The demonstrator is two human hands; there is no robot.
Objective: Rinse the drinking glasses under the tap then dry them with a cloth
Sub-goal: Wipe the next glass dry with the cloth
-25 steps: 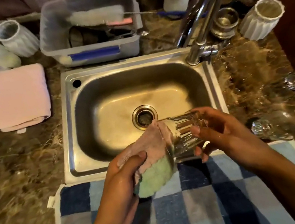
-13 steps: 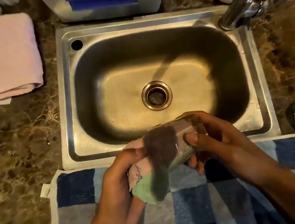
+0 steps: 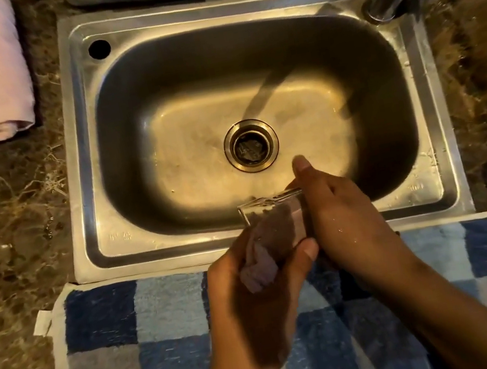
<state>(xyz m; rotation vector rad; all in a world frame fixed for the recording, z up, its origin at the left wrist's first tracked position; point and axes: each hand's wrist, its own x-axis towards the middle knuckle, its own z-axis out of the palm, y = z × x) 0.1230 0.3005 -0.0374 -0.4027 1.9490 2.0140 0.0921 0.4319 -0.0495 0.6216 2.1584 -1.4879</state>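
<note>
**Drying a glass over the sink's front edge**

My right hand [image 3: 338,220] wraps the glass [image 3: 273,214] sideways, mouth toward my left hand [image 3: 254,295], which pinches the cloth [image 3: 259,265] stuffed inside to reach the walls. I hold it above the sink [image 3: 81,147] rim so drips land in steel, not on the checkered towel [image 3: 134,347].

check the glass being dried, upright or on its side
On its side: the glass lies horizontal, right hand gripping it.
</note>
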